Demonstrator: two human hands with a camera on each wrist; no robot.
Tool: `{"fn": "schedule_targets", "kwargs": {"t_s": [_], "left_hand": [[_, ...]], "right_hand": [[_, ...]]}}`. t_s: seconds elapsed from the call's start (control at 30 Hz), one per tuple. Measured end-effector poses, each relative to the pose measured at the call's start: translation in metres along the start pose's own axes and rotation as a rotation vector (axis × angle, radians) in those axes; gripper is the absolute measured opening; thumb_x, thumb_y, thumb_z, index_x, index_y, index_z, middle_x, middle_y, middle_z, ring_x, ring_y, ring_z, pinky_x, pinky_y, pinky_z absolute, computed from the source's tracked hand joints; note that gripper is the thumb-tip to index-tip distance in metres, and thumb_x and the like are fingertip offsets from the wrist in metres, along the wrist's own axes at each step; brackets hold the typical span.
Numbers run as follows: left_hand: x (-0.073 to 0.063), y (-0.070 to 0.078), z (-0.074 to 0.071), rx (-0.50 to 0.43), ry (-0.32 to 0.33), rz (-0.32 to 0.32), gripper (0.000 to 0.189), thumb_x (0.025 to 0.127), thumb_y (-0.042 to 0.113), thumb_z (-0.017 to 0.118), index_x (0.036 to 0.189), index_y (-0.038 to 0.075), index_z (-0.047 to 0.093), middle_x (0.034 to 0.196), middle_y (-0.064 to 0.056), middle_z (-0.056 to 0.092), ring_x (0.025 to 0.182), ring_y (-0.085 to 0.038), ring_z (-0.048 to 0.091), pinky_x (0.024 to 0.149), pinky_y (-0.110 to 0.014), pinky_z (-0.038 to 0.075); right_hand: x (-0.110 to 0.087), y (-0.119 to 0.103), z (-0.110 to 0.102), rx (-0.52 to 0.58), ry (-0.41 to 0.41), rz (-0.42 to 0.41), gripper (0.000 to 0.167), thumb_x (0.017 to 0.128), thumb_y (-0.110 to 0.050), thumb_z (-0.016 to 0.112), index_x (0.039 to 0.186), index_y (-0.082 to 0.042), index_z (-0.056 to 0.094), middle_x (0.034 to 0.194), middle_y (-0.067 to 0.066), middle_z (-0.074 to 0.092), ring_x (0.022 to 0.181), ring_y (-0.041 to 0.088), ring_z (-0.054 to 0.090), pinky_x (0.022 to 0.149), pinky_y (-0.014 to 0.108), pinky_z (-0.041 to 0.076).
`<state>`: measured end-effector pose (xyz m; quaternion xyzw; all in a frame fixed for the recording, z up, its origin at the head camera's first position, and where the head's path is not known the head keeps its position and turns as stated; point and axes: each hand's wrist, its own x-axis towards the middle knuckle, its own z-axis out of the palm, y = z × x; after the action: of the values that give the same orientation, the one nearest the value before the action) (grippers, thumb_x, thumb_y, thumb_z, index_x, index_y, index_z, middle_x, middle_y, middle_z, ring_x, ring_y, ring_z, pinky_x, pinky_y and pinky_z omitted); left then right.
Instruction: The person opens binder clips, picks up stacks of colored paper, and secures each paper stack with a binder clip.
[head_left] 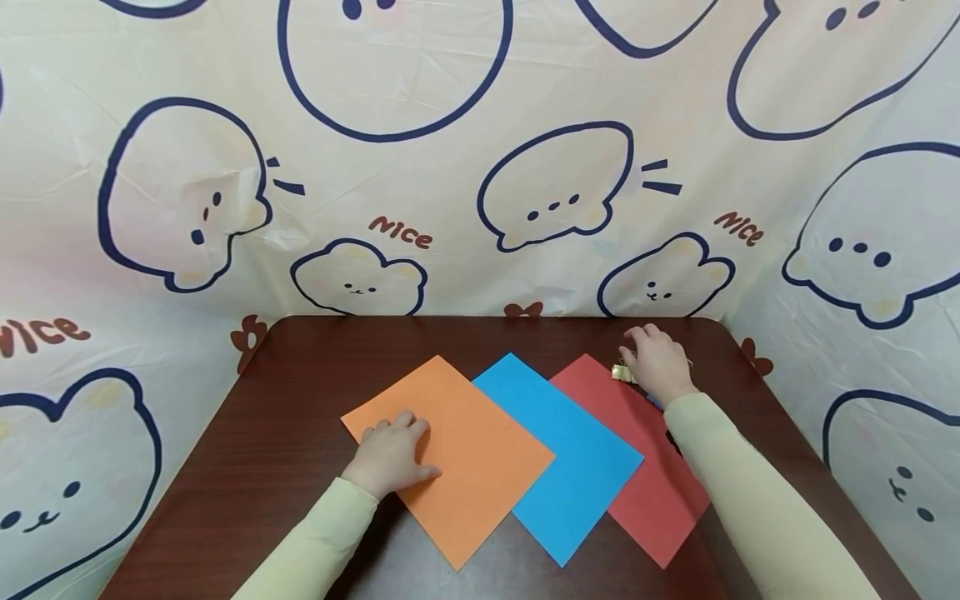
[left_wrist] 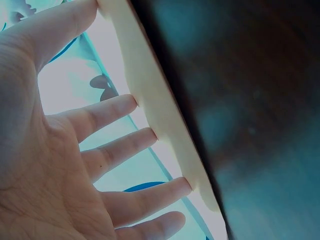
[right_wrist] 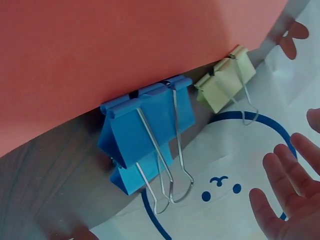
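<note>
My left hand rests on the left part of an orange paper sheet, fingers spread. In the left wrist view the fingertips touch the pale-looking sheet. Above the far right end of a red sheet is my right hand, holding nothing. A gold-yellow binder clip lies just below its fingers. In the right wrist view, a blue binder clip, a second blue clip and the yellow clip stand along the red sheet's edge; the right fingers are apart from them.
A blue sheet lies between the orange and red ones, partly under the orange. Something black shows beside the right sleeve. The brown table ends at a curtain printed with bear drawings, at the back and both sides.
</note>
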<state>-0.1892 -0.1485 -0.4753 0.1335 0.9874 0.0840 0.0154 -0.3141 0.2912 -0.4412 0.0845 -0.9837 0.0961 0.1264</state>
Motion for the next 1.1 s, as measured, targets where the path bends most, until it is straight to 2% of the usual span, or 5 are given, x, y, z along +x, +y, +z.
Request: {"fn": "schedule_targets", "kwargs": {"t_s": [0.43,0.67,1.1], "left_hand": [[0.000,0.003,0.000,-0.004,-0.007,-0.006,0.067,0.078,0.052,0.087,0.127,0.012,0.066,0.126,-0.011,0.060,0.089,-0.035,0.059,0.078,-0.055,0.051],[-0.001,0.002,-0.001,-0.006,-0.010,-0.009,0.065,0.078,0.050,0.087,0.126,0.011,0.066,0.124,-0.010,0.060,0.086,-0.034,0.057,0.076,-0.053,0.050],[0.000,0.003,0.001,-0.010,-0.003,-0.014,0.065,0.078,0.050,0.087,0.125,0.011,0.066,0.123,-0.011,0.060,0.087,-0.035,0.057,0.077,-0.054,0.050]], "right_hand": [[0.011,0.015,0.017,0.023,-0.052,0.050,0.042,0.105,-0.027,0.059,0.134,0.003,0.059,0.125,0.028,0.054,0.110,0.046,0.057,0.090,0.063,0.051],[0.010,0.015,0.021,0.018,-0.069,0.049,0.038,0.105,-0.026,0.059,0.130,0.002,0.061,0.120,0.027,0.055,0.104,0.043,0.059,0.087,0.062,0.052],[0.011,0.021,0.032,0.023,-0.079,0.052,0.032,0.105,-0.025,0.060,0.126,-0.001,0.063,0.119,0.025,0.057,0.103,0.043,0.062,0.088,0.063,0.052]]}}
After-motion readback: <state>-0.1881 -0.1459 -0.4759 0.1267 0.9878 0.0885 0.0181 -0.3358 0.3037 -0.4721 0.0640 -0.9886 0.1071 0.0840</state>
